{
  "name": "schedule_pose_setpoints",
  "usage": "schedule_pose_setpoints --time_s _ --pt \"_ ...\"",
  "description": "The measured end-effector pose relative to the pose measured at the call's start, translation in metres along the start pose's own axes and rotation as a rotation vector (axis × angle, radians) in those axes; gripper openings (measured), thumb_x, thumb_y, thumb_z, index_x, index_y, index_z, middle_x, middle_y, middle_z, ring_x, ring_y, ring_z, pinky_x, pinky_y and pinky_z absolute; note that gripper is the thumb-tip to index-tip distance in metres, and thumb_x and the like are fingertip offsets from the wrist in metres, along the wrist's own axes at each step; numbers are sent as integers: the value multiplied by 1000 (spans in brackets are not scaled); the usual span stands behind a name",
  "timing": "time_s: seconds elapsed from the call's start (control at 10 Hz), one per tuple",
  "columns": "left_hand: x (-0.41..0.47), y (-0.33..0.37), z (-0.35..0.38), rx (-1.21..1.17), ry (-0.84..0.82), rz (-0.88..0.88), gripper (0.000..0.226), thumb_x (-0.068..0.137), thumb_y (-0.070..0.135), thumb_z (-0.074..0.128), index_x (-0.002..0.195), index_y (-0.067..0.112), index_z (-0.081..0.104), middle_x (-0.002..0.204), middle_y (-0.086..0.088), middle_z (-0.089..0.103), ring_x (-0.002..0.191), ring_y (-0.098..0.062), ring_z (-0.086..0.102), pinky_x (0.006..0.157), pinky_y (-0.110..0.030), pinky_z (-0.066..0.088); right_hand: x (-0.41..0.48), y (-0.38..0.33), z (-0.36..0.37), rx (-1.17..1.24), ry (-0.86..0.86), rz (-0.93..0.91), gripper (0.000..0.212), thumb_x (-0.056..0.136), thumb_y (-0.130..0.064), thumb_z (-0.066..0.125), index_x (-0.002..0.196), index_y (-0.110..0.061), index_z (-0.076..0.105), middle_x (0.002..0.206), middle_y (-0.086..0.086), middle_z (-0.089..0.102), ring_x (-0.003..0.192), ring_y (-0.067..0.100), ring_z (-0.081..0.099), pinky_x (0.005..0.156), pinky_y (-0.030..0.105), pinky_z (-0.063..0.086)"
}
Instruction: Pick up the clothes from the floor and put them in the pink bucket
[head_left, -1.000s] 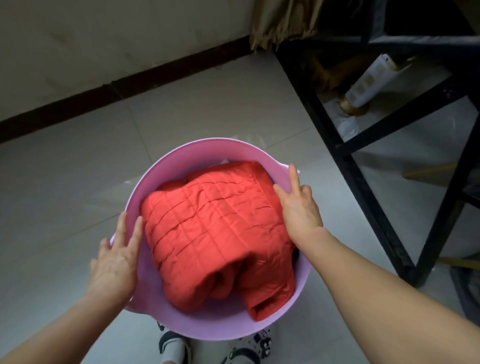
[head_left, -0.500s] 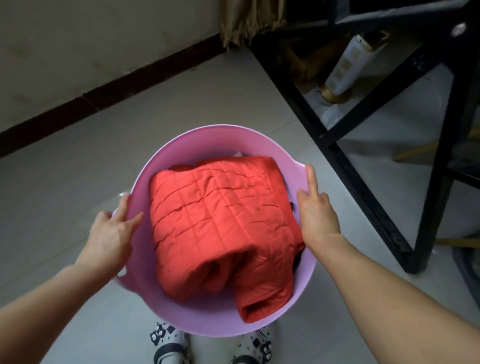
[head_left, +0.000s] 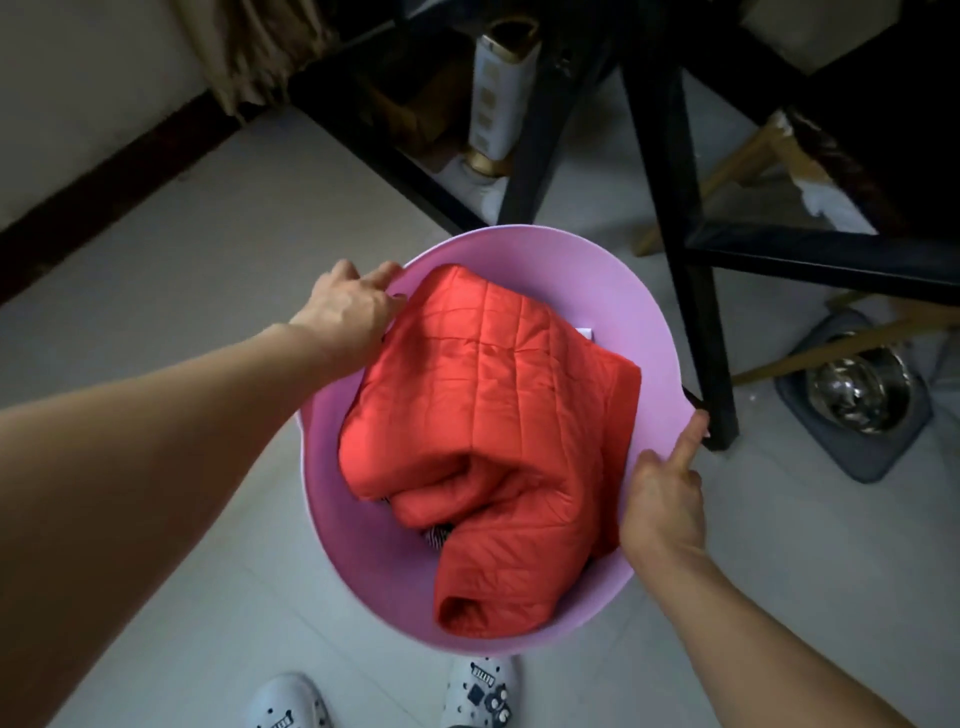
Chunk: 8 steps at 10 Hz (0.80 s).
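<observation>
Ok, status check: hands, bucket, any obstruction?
Left hand and right hand grip round pink plastic bucket rim. Red quilted jacket inside. Black table leg close on right.

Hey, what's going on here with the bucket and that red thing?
A person is holding a pink bucket by its rim with both hands, the left hand on the far-left edge and the right hand on the near-right edge. A red quilted jacket is bundled inside, filling most of it, with a bit of striped cloth showing underneath. The bucket is close to a black table leg. No clothes are visible on the floor in this view.
</observation>
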<state>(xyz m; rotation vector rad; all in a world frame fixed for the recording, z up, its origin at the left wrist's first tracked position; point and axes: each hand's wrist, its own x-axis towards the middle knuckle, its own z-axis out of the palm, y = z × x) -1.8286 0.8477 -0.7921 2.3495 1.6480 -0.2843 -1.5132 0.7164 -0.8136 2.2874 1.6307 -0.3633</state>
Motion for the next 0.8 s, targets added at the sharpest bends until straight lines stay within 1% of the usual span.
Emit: schedule_pose_setpoints --time_s 0.1,0.2,0.3,0.4,0.5,0.6,0.7,0.8 --pt "18 11 -3 97 -108 -25 48 86 13 45 131 25 53 156 -5 21 112 -41 40 85 -39 40 2 9 -1 -10 4 47 23 85 13 45 101 2 58 155 28 -12 88 37 57 73 38 50" --pt "9 2 5 178 -130 -24 48 85 15 50 131 28 52 158 -6 11 117 -39 36 88 -39 39 5 18 -3 -11 8 30 22 82 16 47 97 3 58 156 27 -13 86 37 57 69 38 49" --pt "-4 -3 11 200 -166 -30 58 80 15 54 135 31 47 160 -9 1 132 -41 23 99 -44 35 5 24 -5 9 -10 -22 24 78 21 47 94 7 57 155 31 -6 79 40 57 65 40 48" --pt "-14 7 13 244 -193 -42 67 81 18 49 145 31 33 160 -10 -5 143 -45 -8 114 -58 9 3 21 -1 -39 36 -41 34 81 17 46 110 1 52 155 29 -7 91 45 55 72 42 49" --pt "-26 11 15 280 -141 16 66 85 22 44 148 29 27 161 -9 -1 144 -43 -11 114 -59 -4 -12 7 1 -61 54 -11 50 86 7 44 132 -12 40 156 20 0 126 50 33 92 47 47" --pt "-49 20 17 276 -103 130 65 87 22 44 149 27 24 161 -8 2 145 -40 -6 116 -53 -4 -38 -12 -16 39 176 -148 54 83 5 47 134 -14 47 146 18 36 127 45 37 98 50 44" --pt "-79 35 11 264 -82 233 60 90 19 38 149 25 26 161 -7 5 146 -39 -3 116 -51 -2 -76 -28 -54 396 403 -290 50 77 9 54 123 -10 61 127 13 60 107 37 58 94 41 49" --pt "-110 41 9 213 -1 296 62 87 21 22 148 21 27 159 -12 14 146 -40 5 117 -50 3 -124 -23 -120 742 725 -292 36 85 4 54 113 -13 67 111 -3 69 99 18 64 90 25 46"
